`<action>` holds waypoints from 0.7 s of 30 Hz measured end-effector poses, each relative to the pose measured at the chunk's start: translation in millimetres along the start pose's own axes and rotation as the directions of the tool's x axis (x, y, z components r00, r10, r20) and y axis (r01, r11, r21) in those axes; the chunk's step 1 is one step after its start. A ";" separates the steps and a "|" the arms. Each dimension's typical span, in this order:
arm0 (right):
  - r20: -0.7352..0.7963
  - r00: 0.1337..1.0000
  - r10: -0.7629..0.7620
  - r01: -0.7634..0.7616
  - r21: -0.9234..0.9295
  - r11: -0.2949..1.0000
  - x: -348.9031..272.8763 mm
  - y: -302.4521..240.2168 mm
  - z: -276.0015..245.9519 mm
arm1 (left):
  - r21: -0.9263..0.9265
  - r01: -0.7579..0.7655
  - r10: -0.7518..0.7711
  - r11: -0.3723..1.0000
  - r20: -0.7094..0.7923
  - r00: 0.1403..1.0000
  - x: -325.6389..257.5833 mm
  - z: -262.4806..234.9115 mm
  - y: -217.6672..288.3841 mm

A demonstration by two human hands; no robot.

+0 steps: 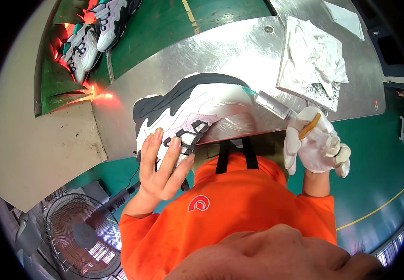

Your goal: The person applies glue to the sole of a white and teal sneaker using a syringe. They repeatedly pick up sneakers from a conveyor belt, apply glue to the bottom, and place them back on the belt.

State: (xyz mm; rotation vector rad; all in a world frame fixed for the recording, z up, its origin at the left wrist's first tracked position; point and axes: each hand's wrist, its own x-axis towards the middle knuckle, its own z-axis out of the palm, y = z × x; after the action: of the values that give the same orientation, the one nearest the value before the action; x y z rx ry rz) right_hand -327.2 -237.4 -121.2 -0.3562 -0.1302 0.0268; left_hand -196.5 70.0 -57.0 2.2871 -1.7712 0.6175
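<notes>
A white, dark grey and pale lilac sneaker (223,100) lies tipped on its side near the front edge of the metal worktop, its dark sole edge facing away from me. My bare left hand (161,170) grips it by the laces and collar, fingers spread over the upper. In my right hand (317,144), which wears a white glove, is a clear syringe (274,105). Its greenish tip meets the sneaker along the sole line near the toe; whether it touches cannot be made out. A tan strip (309,127) shows against the glove, its kind unclear.
A crumpled white cloth (316,53) lies on a dirty white board (325,98) at the right. Two similar sneakers (81,53) rest at the far left by a red-glowing opening (69,30). A beige panel (57,135) borders the left; a fan (84,235) stands below.
</notes>
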 end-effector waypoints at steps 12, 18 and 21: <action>-0.054 0.983 -0.175 0.178 0.053 0.983 -17.6 29.7 6.5 | 0.000 -0.027 0.027 1.000 -0.014 1.000 -3.1 2.0 -0.2; -0.042 0.976 -0.213 0.216 0.087 0.972 -22.8 38.8 9.4 | -0.006 -0.035 0.035 0.999 -0.036 0.999 -6.1 6.3 -0.8; -0.031 0.973 -0.229 0.231 0.068 0.971 -25.6 42.4 8.5 | -0.006 -0.047 0.046 0.999 -0.046 0.998 -7.3 7.3 -0.8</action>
State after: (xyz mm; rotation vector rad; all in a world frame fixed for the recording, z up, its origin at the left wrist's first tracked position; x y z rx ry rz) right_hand -353.7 -196.0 -131.3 -0.2686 -0.1463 -0.2017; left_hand -195.6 73.8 -66.5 2.2144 -1.8071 0.6652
